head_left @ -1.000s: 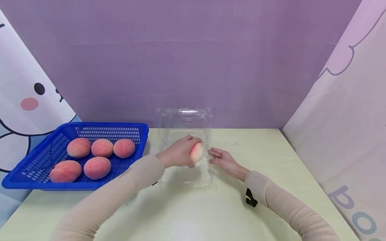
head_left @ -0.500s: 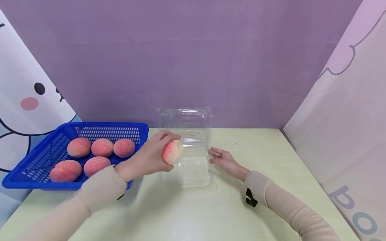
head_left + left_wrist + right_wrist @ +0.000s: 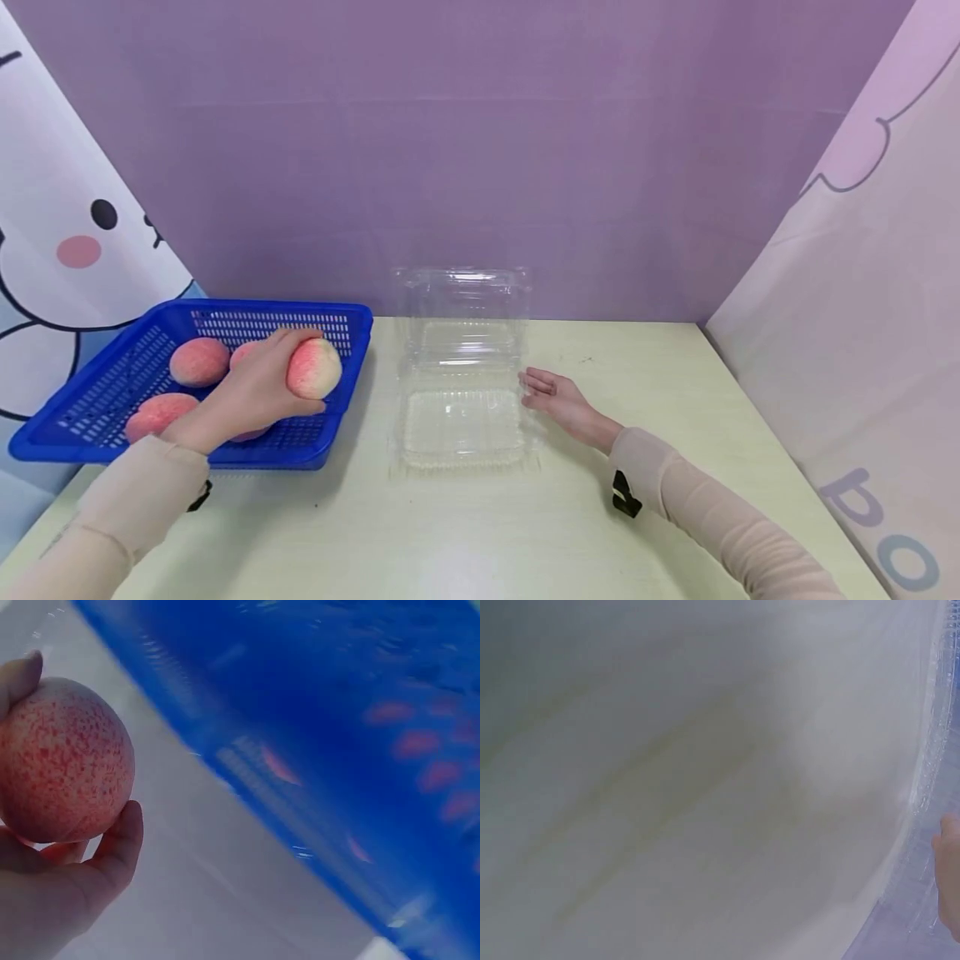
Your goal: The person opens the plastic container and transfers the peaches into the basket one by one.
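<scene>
My left hand (image 3: 251,385) grips a pink and cream peach (image 3: 314,368) over the right part of a blue plastic basket (image 3: 285,457). In the left wrist view, thumb and fingers curl round the peach (image 3: 67,761). Several more peaches (image 3: 199,362) lie in the basket, some of them partly covered by the left hand and arm. A clear plastic clamshell box (image 3: 465,425) stands on the table with its lid raised at the back. Beside its right edge is my right hand (image 3: 562,406), fingers fairly straight; whether they touch the box I cannot tell.
The pale table (image 3: 465,533) runs back to a purple cloth wall (image 3: 480,150). Printed white cloths rise on the left (image 3: 45,192) and right (image 3: 840,333) sides. The basket stands to the left of the clamshell box, with a strip of table between them.
My left hand has carried the peach leftward, from above the clamshell box to over the basket. The right hand stays by the box. The view has shifted very slightly.
</scene>
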Available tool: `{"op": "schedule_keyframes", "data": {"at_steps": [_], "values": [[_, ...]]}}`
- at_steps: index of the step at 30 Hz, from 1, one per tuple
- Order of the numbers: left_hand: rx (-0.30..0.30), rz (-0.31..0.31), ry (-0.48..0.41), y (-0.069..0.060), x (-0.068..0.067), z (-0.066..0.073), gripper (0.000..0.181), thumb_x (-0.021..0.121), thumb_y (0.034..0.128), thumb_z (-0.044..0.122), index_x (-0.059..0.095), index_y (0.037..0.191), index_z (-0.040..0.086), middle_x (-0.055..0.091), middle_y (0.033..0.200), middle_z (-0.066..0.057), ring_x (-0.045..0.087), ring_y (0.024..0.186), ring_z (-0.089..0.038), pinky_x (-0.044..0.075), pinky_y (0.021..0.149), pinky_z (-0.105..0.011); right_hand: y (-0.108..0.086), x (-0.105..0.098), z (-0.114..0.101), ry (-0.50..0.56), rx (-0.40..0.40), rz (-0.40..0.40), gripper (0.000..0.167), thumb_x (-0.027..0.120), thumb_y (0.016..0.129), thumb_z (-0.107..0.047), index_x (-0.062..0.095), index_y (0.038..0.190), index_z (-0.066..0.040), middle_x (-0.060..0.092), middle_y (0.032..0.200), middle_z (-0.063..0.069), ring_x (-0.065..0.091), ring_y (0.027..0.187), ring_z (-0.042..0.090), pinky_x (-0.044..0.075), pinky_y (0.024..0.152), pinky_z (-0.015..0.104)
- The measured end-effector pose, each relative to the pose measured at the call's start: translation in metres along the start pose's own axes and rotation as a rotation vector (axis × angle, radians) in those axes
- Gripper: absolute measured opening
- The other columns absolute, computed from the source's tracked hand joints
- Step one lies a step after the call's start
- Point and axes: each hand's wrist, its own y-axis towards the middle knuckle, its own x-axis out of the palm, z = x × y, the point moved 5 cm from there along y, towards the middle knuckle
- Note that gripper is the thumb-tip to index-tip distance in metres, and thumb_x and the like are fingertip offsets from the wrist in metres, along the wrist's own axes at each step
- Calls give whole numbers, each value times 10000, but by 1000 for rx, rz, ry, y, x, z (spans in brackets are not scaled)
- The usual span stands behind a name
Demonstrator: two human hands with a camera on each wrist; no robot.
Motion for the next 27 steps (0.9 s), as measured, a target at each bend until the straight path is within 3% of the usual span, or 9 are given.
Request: {"op": "schedule_keyframes", "data": {"at_steps": [5,11,14,18,23,27], "values": [[-16,-56,29,-5,12,-29,885,831,622,269,347,1332,55,478,1212,-186,483,1052,-341,424,875,-595,0,0,2,-3,3,-4,657,544,876,0,194,1430,36,263,1472,190,275,1355,282,361,1026,303],[-7,-147,69,-4,33,-50,832,815,621,274,388,1306,74,481,1261,-188,493,1101,-337,408,912,-591,0,-1,2,-5,13,-1,661,550,878,-10,196,1435,21,265,1476,175,272,1358,268,346,1040,321],[-8,-183,80,-3,42,-55,805,805,631,265,400,1299,75,451,1328,-167,438,1187,-345,358,968,-594,-1,0,1,-6,10,-3,661,548,878,-10,192,1434,26,263,1475,180,267,1360,270,343,1041,322],[12,-207,68,-1,51,-60,771,806,650,245,407,1289,87,439,1346,-135,454,1174,-322,363,977,-575,-2,0,0,-2,6,-8,664,547,880,-13,184,1433,35,256,1475,187,261,1361,278,348,1035,311],[-2,-232,56,-1,57,-62,766,786,680,257,386,1319,123,391,1397,-120,439,1192,-312,357,977,-584,-3,2,-2,7,7,0,661,549,875,-9,194,1430,35,259,1473,189,266,1358,282,344,1038,321],[35,-237,62,0,59,-62,771,776,696,233,377,1344,108,392,1396,-134,430,1207,-327,346,987,-584,-4,1,-3,14,6,6,661,550,869,1,198,1428,39,259,1472,192,264,1359,282,332,1047,335]]}}
